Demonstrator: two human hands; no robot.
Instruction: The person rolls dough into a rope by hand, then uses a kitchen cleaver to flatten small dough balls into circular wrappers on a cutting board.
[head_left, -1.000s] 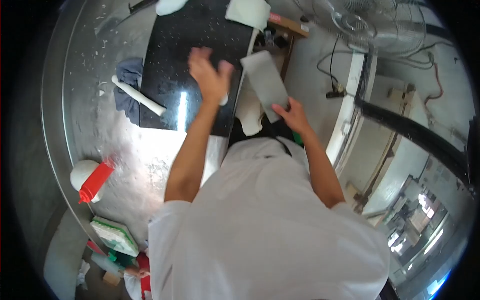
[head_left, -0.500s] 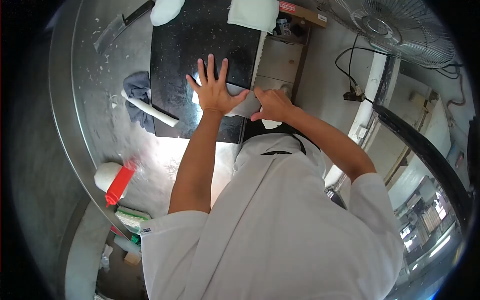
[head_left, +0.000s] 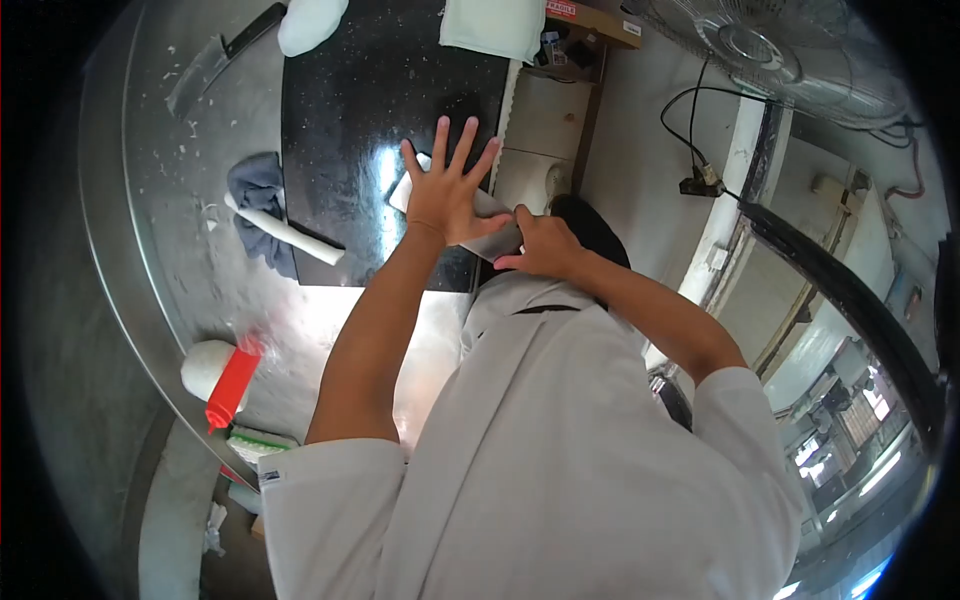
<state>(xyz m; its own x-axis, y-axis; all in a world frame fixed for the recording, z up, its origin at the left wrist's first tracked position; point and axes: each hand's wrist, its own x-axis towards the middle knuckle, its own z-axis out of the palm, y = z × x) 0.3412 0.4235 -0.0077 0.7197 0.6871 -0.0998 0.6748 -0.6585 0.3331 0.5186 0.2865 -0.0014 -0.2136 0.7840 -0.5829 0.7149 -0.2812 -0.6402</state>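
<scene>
My left hand [head_left: 446,192] lies flat with fingers spread over a broad metal blade [head_left: 491,238] near the front of the black board [head_left: 345,110]. The fingers of my right hand [head_left: 543,243] are closed around the blade's right end; any handle is hidden in the grip. A white piece [head_left: 401,192] shows from under the left hand, mostly covered. To the left, a white dough roll [head_left: 290,230] lies across a grey cloth [head_left: 255,180], one end over the board.
A cleaver [head_left: 228,60] and white bits lie on the metal counter [head_left: 190,180]. At the board's far end are a white lump [head_left: 312,25] and a folded white cloth [head_left: 492,28]. A red squeeze bottle [head_left: 233,387] lies left; a fan [head_left: 750,45] stands right.
My left hand has turned clockwise and shifted slightly right over the blade. The right hand keeps its grip and the blade slants more. The whole view has shifted a little.
</scene>
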